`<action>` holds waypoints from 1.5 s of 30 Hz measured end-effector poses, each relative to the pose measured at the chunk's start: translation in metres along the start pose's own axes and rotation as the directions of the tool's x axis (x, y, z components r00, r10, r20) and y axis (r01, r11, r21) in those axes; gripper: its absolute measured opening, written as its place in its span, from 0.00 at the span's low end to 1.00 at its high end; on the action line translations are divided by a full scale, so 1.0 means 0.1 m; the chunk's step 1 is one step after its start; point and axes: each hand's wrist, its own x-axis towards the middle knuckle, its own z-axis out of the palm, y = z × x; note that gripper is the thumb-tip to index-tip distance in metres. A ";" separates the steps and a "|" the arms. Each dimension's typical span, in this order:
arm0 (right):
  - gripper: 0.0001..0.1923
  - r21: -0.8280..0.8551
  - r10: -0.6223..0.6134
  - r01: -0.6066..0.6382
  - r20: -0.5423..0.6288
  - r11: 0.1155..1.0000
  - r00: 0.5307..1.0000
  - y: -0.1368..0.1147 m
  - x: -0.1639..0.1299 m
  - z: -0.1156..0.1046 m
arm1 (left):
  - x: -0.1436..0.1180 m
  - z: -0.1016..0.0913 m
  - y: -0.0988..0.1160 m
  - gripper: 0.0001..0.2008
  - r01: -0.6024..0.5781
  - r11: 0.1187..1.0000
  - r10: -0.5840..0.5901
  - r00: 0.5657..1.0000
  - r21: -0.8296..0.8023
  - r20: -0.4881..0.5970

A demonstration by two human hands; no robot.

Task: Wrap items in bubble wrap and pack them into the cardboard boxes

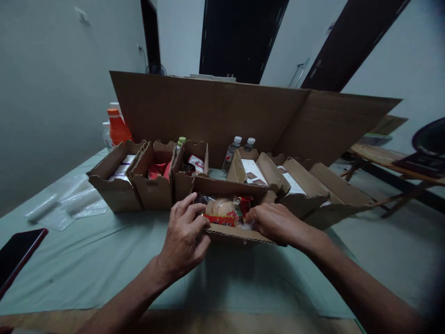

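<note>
A small open cardboard box (227, 186) sits near me on the green cloth. Inside it lies a clear wrapped snack packet (224, 209) with a pale bun and red print. My left hand (185, 236) rests on the box's left front corner, its fingers curled onto the packet's left end. At the packet's right end, my right hand (274, 223) presses down inside the box. Both hands touch packet and box together.
Behind stand several open cardboard boxes (114, 183) of packets and cards, then a tall cardboard sheet (215, 109). An orange bottle (117, 126) and small water bottles (231, 150) are at the back. Plastic bags (66, 204) and a dark phone (17, 253) lie left.
</note>
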 end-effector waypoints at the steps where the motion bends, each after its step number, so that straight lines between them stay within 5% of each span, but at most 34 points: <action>1: 0.16 -0.010 -0.012 0.012 0.015 1.000 1.000 0.00 0.06 0.03 | 0.01 0.00 0.00 0.11 0.002 1.000 -0.002 1.000 0.001 0.007; 4: 0.19 0.000 -0.039 0.039 0.011 0.999 0.999 0.06 0.15 0.09 | 0.05 0.00 -0.01 0.11 0.005 1.000 -0.005 0.999 0.011 0.036; 7: 0.22 0.029 -0.095 0.103 -0.192 0.994 0.977 0.20 0.02 0.13 | 0.02 -0.01 -0.03 0.18 0.032 0.999 -0.032 0.999 -0.010 -0.004; 9: 0.19 0.075 -0.082 0.131 -0.461 0.988 0.884 0.28 -0.22 0.16 | -0.06 -0.03 -0.08 0.27 0.092 0.994 -0.096 0.992 -0.053 -0.087; 11: 0.17 0.165 0.048 0.091 -0.688 0.982 0.724 0.32 -0.52 0.23 | -0.17 -0.05 -0.15 0.34 0.184 0.977 -0.199 0.969 -0.108 -0.148; 13: 0.17 0.317 0.255 0.010 -0.779 0.948 0.573 0.32 -0.76 0.37 | -0.30 -0.06 -0.23 0.36 0.301 0.936 -0.327 0.936 -0.181 -0.132; 15: 0.18 0.490 0.445 -0.048 -0.740 0.870 0.505 0.30 -0.86 0.59 | -0.40 -0.01 -0.32 0.37 0.430 0.862 -0.454 0.890 -0.267 -0.034; 17: 0.23 0.637 0.560 -0.056 -0.629 0.769 0.538 0.25 -0.78 0.83 | -0.45 0.09 -0.38 0.39 0.526 0.776 -0.533 0.842 -0.349 0.084; 19: 0.28 0.741 0.571 -0.007 -0.512 0.672 0.641 0.17 -0.58 1.04 | -0.46 0.24 -0.41 0.40 0.568 0.705 -0.548 0.816 -0.424 0.182; 21: 0.28 0.805 0.522 0.056 -0.434 0.591 0.734 0.08 -0.38 1.16 | -0.43 0.38 -0.40 0.41 0.566 0.649 -0.522 0.817 -0.508 0.244; 23: 0.25 0.834 0.496 0.101 -0.415 0.543 0.763 -0.03 -0.26 1.22 | -0.42 0.45 -0.35 0.40 0.547 0.606 -0.491 0.828 -0.578 0.269; 26: 0.24 0.840 0.528 0.104 -0.427 0.533 0.734 -0.21 -0.33 1.22 | -0.52 0.32 -0.23 0.39 0.536 0.581 -0.479 0.834 -0.613 0.275; 29: 0.23 0.845 0.525 0.094 -0.410 0.526 0.745 -0.48 -0.49 1.15 | -0.72 -0.06 -0.15 0.37 0.553 0.594 -0.506 0.821 -0.583 0.264; 34: 0.21 0.818 0.410 0.215 -0.473 0.534 0.780 -0.86 -0.48 0.74 | -0.75 -0.62 -0.16 0.37 0.530 0.625 -0.582 0.806 -0.573 0.111; 38: 0.23 0.841 0.501 0.179 -0.460 0.510 0.733 -0.65 -0.58 0.54 | -0.45 -0.46 0.00 0.42 0.489 0.620 -0.559 0.824 -0.613 0.091; 42: 0.24 0.844 0.696 -0.004 -0.439 0.537 0.569 -0.36 -0.93 0.65 | -0.37 -0.24 0.25 0.45 0.478 0.650 -0.430 0.872 -0.591 0.233; 45: 0.24 0.838 0.686 -0.022 -0.430 0.545 0.587 -0.54 -0.97 0.77 | -0.54 -0.35 0.23 0.43 0.509 0.624 -0.459 0.853 -0.593 0.248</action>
